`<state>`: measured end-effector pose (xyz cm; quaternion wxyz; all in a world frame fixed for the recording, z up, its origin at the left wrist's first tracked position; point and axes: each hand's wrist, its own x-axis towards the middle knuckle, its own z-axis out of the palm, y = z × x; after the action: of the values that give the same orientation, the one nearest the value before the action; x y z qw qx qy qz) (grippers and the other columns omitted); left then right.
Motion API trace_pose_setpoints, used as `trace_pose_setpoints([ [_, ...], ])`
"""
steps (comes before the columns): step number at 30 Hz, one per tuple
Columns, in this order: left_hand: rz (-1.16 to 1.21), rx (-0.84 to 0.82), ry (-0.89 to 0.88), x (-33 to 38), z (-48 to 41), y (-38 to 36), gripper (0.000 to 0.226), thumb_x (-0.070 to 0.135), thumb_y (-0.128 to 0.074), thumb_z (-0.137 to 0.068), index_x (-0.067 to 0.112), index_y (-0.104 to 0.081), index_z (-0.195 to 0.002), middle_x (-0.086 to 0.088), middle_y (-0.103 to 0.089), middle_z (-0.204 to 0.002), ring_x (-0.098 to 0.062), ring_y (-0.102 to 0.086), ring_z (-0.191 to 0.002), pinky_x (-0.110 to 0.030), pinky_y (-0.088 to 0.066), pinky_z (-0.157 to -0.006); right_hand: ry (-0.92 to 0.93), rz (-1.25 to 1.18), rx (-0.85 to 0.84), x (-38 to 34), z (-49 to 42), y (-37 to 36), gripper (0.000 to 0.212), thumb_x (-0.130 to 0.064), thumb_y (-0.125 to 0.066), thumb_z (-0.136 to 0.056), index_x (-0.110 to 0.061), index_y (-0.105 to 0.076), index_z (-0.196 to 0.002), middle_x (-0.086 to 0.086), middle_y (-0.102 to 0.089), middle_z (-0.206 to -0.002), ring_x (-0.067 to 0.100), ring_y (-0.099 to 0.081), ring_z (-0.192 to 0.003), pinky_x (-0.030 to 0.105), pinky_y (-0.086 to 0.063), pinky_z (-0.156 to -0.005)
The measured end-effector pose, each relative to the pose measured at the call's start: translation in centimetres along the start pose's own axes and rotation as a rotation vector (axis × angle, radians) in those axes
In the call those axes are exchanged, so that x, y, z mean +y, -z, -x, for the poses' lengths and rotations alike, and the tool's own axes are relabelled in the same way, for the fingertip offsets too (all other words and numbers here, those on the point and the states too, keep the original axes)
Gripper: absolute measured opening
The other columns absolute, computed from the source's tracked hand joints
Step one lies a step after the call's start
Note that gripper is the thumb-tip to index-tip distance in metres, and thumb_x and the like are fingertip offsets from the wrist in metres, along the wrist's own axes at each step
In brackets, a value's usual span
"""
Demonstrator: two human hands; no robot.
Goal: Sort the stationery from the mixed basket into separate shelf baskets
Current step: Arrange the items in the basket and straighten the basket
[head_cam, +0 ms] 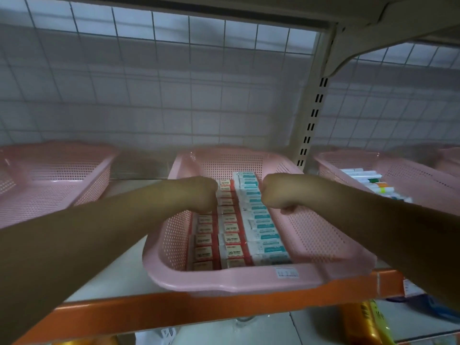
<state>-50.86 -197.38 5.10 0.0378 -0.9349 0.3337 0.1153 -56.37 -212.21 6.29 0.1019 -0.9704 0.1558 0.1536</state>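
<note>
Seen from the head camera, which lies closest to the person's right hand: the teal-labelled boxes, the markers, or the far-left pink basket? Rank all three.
1. Teal-labelled boxes: directly beside the right hand, mid-shelf.
2. Markers: off to its right.
3. Far-left pink basket: past the left hand.

- A stationery shop aisle: a display shelf (224, 307) with an orange front strip, hung on a slotted metal upright (311, 120) before a wire grid back panel (174, 70).
- A pink basket (231, 280) stocked with neat rows of boxed erasers (231, 227), a printed label (286, 272) on its rim.
- A neighbouring basket (423, 185) holds markers (368, 180).
</note>
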Motion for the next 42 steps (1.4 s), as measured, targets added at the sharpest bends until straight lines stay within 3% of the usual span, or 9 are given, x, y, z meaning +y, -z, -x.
trace_pose_setpoints([
  [3, -0.352, -0.075, 0.122, 0.5, -1.3, -0.4, 0.045, 0.026, -0.044, -0.095, 0.012, -0.039, -0.137, -0.006, -0.044, -0.141, -0.031, -0.029, -0.136, -0.045, -0.014, -0.113, -0.057, -0.01, -0.025, 0.2, -2.4, -0.3, 0.014, -0.01, -0.04, -0.095, -0.005, -0.047, -0.084, 0.005, -0.045, -0.074, 0.016, -0.043, -0.058, 0.021, -0.041, -0.051],
  [6, -0.517, -0.121, 0.139, -0.6, -2.5, -0.6, 0.051, 0.029, -0.043, -0.096, 0.014, -0.032, -0.143, -0.006, -0.027, -0.153, -0.031, -0.009, -0.144, -0.047, -0.003, -0.115, -0.108, -0.095, -0.059, 0.6, -4.8, -0.8, 0.022, -0.006, -0.042, -0.09, -0.001, -0.052, -0.109, 0.011, -0.052, -0.086, 0.022, -0.049, -0.07, 0.03, -0.052, -0.071],
  [10, -0.456, -0.144, 0.064, -2.2, -4.3, -0.6, 0.04, 0.021, -0.039, -0.097, 0.014, -0.043, -0.136, -0.004, -0.038, -0.146, -0.022, -0.025, -0.139, -0.049, -0.003, -0.115, -0.104, -0.176, -0.027, 0.8, -6.3, -0.5, 0.038, 0.001, -0.037, -0.088, 0.0, -0.047, -0.125, 0.015, -0.054, -0.095, 0.023, -0.052, -0.077, 0.033, -0.052, -0.08],
  [15, -0.318, -0.169, 0.039, -1.7, -5.2, -0.6, 0.037, 0.014, -0.035, -0.096, 0.016, -0.045, -0.132, -0.002, -0.049, -0.135, -0.021, -0.041, -0.127, -0.046, -0.012, -0.113, 0.003, -0.154, 0.001, 0.7, -6.6, -1.0, 0.025, -0.004, -0.034, -0.095, -0.009, -0.042, -0.072, 0.002, -0.038, -0.069, 0.011, -0.033, -0.055, 0.016, -0.029, -0.045],
  [23, -0.246, -0.055, 0.063, -1.8, -5.6, -1.0, 0.031, 0.013, -0.037, -0.094, 0.014, -0.05, -0.123, 0.002, -0.058, -0.115, -0.018, -0.051, -0.114, -0.042, -0.022, -0.111, -0.002, -0.207, 0.021, 0.7, -7.2, -1.4, 0.03, -0.003, -0.033, -0.094, -0.012, -0.036, -0.065, 0.003, -0.039, -0.069, 0.011, -0.033, -0.056, 0.018, -0.027, -0.045],
  [29, -0.444, -0.071, 0.149, -1.5, -5.8, -0.9, 0.047, 0.021, -0.043, -0.095, 0.008, -0.036, -0.14, -0.009, -0.042, -0.143, -0.029, -0.028, -0.137, -0.045, -0.016, -0.115, -0.008, -0.221, 0.031, 1.1, -7.7, -1.3, 0.032, -0.009, -0.041, -0.093, -0.015, -0.032, -0.063, 0.002, -0.036, -0.067, 0.011, -0.032, -0.057, 0.021, -0.029, -0.052],
  [37, -0.299, -0.083, 0.11, -1.5, -5.2, -0.6, 0.054, 0.02, -0.04, -0.096, 0.011, -0.023, -0.147, -0.009, -0.031, -0.15, -0.026, -0.023, -0.14, -0.046, -0.009, -0.116, 0.043, -0.176, 0.001, 0.7, -6.8, -1.4, 0.016, -0.006, -0.034, -0.094, -0.008, -0.05, -0.09, 0.008, -0.053, -0.085, 0.013, -0.042, -0.064, 0.02, -0.032, -0.05],
  [40, -0.228, -0.079, 0.096, -1.1, -4.1, -0.3, 0.042, 0.021, -0.039, -0.097, 0.012, -0.038, -0.138, -0.003, -0.05, -0.132, -0.021, -0.044, -0.122, -0.042, -0.021, -0.112, 0.023, -0.109, -0.047, 0.4, -5.9, -1.4, 0.021, -0.008, -0.037, -0.095, -0.002, -0.053, -0.108, 0.01, -0.056, -0.089, 0.016, -0.046, -0.068, 0.02, -0.033, -0.052],
  [42, -0.158, -0.16, 0.083, -0.7, -2.6, -0.3, 0.036, 0.015, -0.036, -0.098, 0.009, -0.045, -0.132, 0.001, -0.052, -0.115, -0.014, -0.048, -0.1, -0.023, -0.037, -0.095, -0.016, -0.124, -0.148, 0.5, -5.0, -1.3, 0.028, -0.007, -0.038, -0.093, 0.001, -0.047, -0.118, 0.011, -0.058, -0.082, 0.015, -0.045, -0.053, 0.022, -0.035, -0.045],
])
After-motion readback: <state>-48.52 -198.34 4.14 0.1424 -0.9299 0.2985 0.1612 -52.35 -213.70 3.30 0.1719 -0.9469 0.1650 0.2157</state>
